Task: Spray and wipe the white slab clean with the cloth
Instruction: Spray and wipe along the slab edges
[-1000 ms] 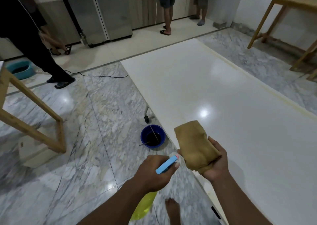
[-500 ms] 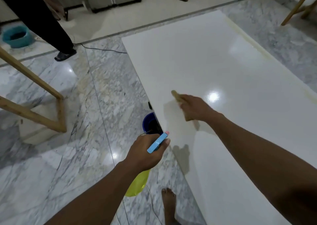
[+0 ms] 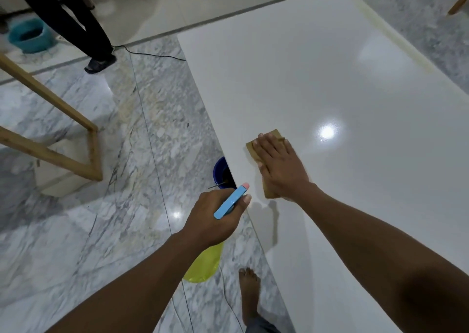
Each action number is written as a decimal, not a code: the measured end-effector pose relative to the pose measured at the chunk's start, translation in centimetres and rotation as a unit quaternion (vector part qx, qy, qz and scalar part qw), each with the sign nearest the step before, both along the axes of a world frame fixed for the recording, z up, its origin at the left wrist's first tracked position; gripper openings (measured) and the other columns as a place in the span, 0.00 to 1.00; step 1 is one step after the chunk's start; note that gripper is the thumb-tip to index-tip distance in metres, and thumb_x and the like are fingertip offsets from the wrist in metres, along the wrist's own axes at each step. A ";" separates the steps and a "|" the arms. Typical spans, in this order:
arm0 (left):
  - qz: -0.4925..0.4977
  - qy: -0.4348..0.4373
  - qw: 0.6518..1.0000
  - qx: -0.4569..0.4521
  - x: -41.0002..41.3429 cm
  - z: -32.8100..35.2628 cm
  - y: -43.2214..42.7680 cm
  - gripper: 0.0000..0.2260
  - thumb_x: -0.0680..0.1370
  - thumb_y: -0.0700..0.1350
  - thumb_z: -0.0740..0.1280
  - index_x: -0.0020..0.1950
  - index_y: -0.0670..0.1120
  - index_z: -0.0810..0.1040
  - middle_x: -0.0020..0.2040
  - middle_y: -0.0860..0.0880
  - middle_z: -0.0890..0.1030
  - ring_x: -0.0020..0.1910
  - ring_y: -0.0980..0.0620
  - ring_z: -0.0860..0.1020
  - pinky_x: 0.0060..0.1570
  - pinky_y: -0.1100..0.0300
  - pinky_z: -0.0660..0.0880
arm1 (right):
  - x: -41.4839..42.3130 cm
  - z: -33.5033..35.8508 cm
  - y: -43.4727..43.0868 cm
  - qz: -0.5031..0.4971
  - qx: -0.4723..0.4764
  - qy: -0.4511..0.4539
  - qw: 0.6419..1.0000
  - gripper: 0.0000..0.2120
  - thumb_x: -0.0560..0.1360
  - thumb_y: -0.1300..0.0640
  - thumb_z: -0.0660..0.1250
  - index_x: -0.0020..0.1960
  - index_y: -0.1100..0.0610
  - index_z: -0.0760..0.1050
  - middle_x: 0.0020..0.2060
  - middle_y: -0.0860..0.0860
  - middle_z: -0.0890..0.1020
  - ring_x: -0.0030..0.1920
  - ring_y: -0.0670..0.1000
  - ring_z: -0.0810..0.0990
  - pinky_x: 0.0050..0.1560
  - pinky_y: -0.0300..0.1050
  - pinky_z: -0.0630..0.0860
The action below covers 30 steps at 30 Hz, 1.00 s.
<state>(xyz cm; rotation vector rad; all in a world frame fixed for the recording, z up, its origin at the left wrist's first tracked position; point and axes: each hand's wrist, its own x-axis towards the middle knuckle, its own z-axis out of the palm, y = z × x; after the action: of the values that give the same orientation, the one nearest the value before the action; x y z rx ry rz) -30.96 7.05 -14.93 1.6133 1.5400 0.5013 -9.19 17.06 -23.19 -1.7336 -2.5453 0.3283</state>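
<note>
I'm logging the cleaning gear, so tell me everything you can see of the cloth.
The cloth is tan-brown, looks like soft fabric, and is folded into a flat rectangular pad. It lies flat on the white slab, close to the slab's left edge. The right hand presses on it with straight fingers and covers most of it. Only the far corner, a strip along the left side and the near end show.

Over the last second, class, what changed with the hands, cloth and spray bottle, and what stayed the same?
The right hand brought the cloth, earlier gripped in the air, down onto the white slab and now presses it flat with straight fingers near the slab's left edge. The left hand still grips the spray bottle beside the slab; the blue bowl stays put.
</note>
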 end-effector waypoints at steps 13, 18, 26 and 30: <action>-0.018 0.024 0.999 0.012 -0.2 0.8 -13.4 0.21 0.83 0.57 0.69 0.41 0.41 0.78 0.32 0.39 0.79 0.29 0.39 0.83 0.36 0.37 0.82 | 1.1 -0.7 -20.6 0.007 0.016 0.004 1.000 0.29 0.82 0.46 0.46 0.81 0.51 0.54 0.81 0.50 0.55 0.81 0.52 0.49 0.79 0.59 0.52; -0.018 0.013 1.000 -0.009 -0.6 0.7 -20.9 0.20 0.84 0.54 0.70 0.44 0.38 0.80 0.35 0.37 0.81 0.27 0.43 0.83 0.33 0.40 0.84 | 1.0 -0.7 -28.0 -0.009 0.024 0.001 1.000 0.28 0.82 0.47 0.48 0.81 0.51 0.54 0.81 0.50 0.55 0.81 0.52 0.49 0.78 0.59 0.52; -0.048 0.025 0.998 -0.027 0.4 1.0 -28.8 0.23 0.82 0.60 0.68 0.39 0.42 0.76 0.28 0.48 0.75 0.28 0.40 0.83 0.36 0.37 0.82 | 3.1 -0.3 -39.3 -0.022 0.021 -0.019 0.999 0.30 0.81 0.48 0.51 0.82 0.52 0.51 0.82 0.51 0.51 0.81 0.53 0.45 0.78 0.60 0.53; -0.058 0.015 0.998 -0.018 1.7 0.9 -32.0 0.24 0.81 0.62 0.67 0.38 0.43 0.76 0.29 0.43 0.76 0.29 0.39 0.83 0.37 0.35 0.82 | 4.3 -0.2 -43.8 -0.022 0.013 -0.032 0.999 0.31 0.81 0.48 0.51 0.82 0.53 0.50 0.82 0.52 0.50 0.81 0.54 0.44 0.78 0.61 0.53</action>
<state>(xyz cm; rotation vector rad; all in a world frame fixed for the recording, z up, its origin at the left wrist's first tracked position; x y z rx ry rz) -29.29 -24.95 -14.00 1.6794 1.4590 0.3858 -4.94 -26.75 -23.43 -1.8178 -2.5386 0.2406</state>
